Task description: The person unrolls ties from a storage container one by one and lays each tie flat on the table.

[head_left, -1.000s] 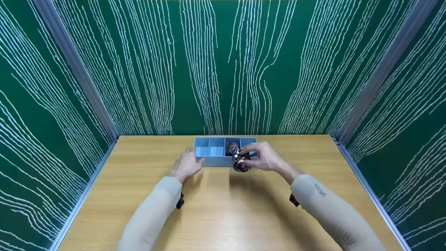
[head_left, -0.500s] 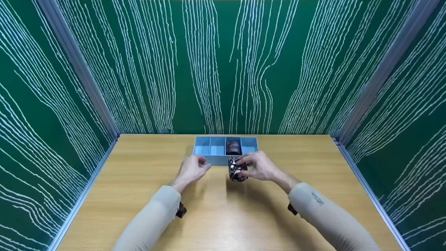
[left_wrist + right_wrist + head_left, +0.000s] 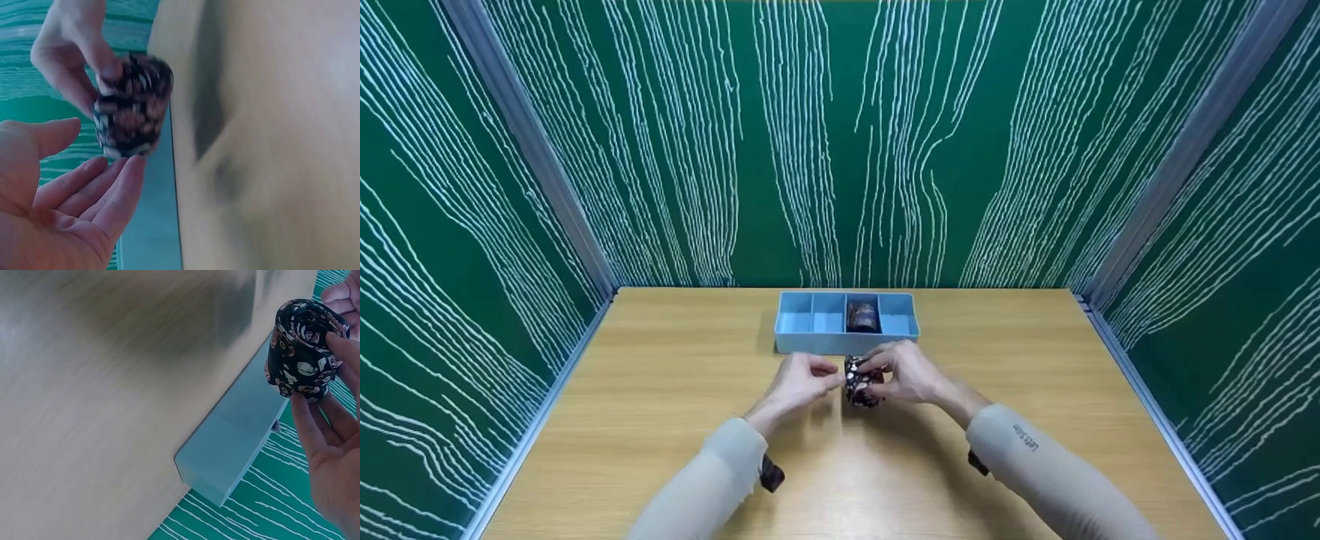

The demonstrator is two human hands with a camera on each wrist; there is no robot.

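Note:
In the head view, my right hand (image 3: 913, 375) pinches a rolled-up dark cloth (image 3: 856, 385) with a floral print, held in front of the box. Its spiral of wound layers shows at one end of the floral cloth roll (image 3: 304, 351) in the right wrist view, thumb at that end and fingers at the other. My left hand (image 3: 801, 384) is just left of it, palm turned toward it. The left wrist view has the left fingertips (image 3: 134, 164) right at the lower end of the roll, thumb apart from it.
A light blue box (image 3: 821, 343) with several compartments stands at the table's back edge. Another dark roll (image 3: 862, 317) sits in its third compartment from the left. Green walls (image 3: 885, 150) with white lines rise behind and beside the wooden table (image 3: 660, 390).
My right hand has brought the floral cloth roll away from the box, toward me and slightly left. My left hand has left the box's front left corner and come right, close to the roll.

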